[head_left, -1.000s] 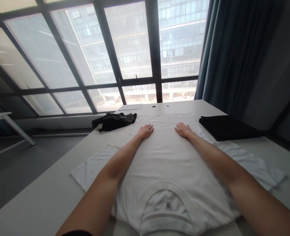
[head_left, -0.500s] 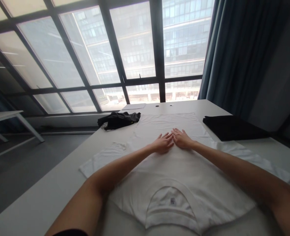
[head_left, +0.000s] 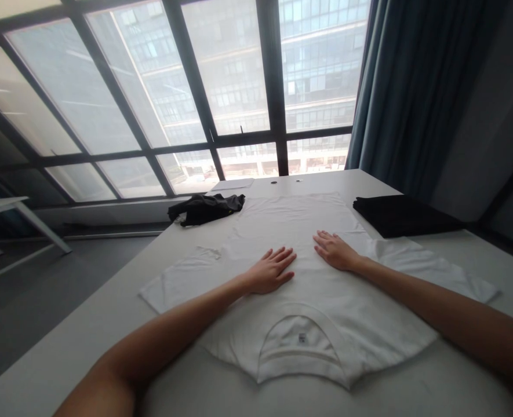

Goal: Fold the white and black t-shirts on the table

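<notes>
A white T-shirt (head_left: 302, 289) lies spread out on the white table, its round collar toward me and its hem toward the window. Both sleeves stretch out to the sides, and a small printed label shows inside the neck. My left hand (head_left: 270, 271) rests flat on the shirt's chest, left of the middle, fingers stretched out. Flat on the cloth a little farther up and to the right is my right hand (head_left: 335, 250), its fingers also extended. A gap of bare shirt separates the two hands, and neither holds anything.
A crumpled black garment (head_left: 208, 208) lies beside the shirt's far left. Folded black cloth (head_left: 406, 215) sits on the table (head_left: 95, 341) at the right. Behind stand large windows and a blue curtain (head_left: 386, 98). Another white table (head_left: 4, 205) is at the far left.
My hands were together at the middle of the shirt and have moved apart. The left slid left and toward me, the right slightly to the right. The view has shifted a little.
</notes>
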The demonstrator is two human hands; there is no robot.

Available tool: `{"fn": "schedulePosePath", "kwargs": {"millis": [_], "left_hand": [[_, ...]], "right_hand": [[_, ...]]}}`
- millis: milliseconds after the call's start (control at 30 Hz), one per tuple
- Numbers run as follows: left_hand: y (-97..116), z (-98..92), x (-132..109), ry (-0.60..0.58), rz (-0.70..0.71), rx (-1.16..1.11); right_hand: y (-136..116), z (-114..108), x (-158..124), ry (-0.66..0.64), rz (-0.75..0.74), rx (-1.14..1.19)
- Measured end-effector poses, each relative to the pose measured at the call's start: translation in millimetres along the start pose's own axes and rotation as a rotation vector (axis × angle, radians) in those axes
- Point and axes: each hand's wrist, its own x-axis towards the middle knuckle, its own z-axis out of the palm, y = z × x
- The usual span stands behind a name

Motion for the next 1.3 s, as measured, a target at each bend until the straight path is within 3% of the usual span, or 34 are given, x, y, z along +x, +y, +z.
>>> {"fn": "schedulePosePath", "kwargs": {"millis": [567, 800, 967, 1300], "left_hand": [[1.6, 3.9, 1.1, 0.020, -0.008, 0.009], [7.6, -8.6, -5.3, -0.054, 0.142, -0.044], [13.1, -12.6, -7.1, -0.046, 0.254, -0.072], [16.9, -14.9, -7.8, -0.067, 0.233, -0.081]], "right_hand": [[-1.2, -0.7, -1.4, -0.001, -0.001, -0.018], [-1.9, -3.2, -1.6, 0.002, -0.016, -0.036], [-2.6, -3.9, -2.4, 0.006, -0.017, -0.038], [-4.7, -5.0, -2.9, 0.000, 0.006, -0.034]]}}
